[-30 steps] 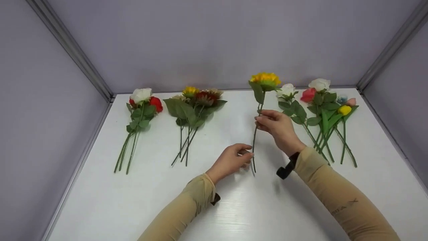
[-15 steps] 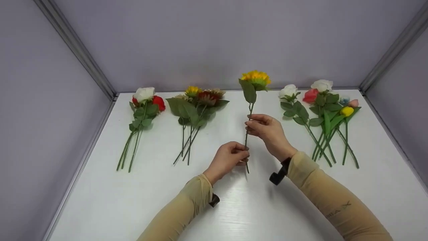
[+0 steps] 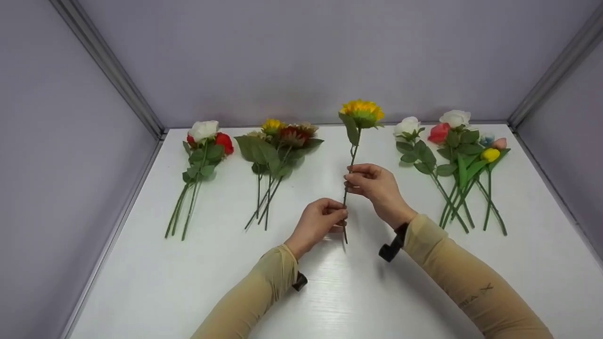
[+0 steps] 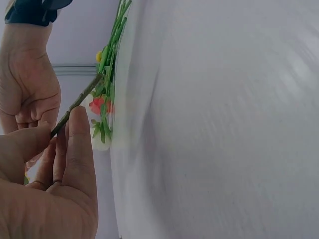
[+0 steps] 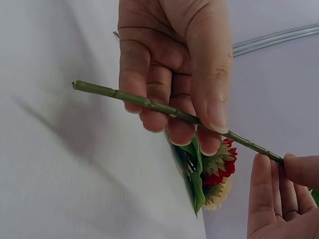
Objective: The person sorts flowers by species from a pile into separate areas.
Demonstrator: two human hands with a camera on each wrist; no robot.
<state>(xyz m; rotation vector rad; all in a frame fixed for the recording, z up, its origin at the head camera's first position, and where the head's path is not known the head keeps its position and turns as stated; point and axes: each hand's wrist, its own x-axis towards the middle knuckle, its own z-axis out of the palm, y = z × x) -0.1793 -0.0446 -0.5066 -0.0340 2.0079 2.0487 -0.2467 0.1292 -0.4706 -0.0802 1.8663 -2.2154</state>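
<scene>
Left hand (image 3: 316,223) and right hand (image 3: 377,188) share one flower in the head view: a large yellow sunflower-like bloom (image 3: 362,113) with a green base, a leaf, and a thin dark green stem (image 5: 102,90). The thumb and fingers of each hand are clamped together on this stem, the left near its lower end, the right higher up. The flower is held up over a white tabletop (image 3: 188,296), bloom away from the person, leaning slightly right. To its left lie two groups: white and red roses with green leaves (image 3: 203,155), farthest left, and a cluster of dark red, yellow and beige blooms with broad leaves (image 3: 268,155). To its right lies a group of white and pinkish-red roses and a yellow tulip-like bud (image 3: 464,150). Both arms wear beige sleeves (image 3: 480,278).

From the left wrist, the left hand is closest, thumb and fingers pinching the stem, whose end pokes out past them. The right hand is beyond, and the right-hand group shows behind the stem.

From the right wrist, the stem crosses at a slant. The right hand pinches it at lower right; the left hand reaches down from above, its thumb on the stem. Red and cream blooms show behind.
</scene>
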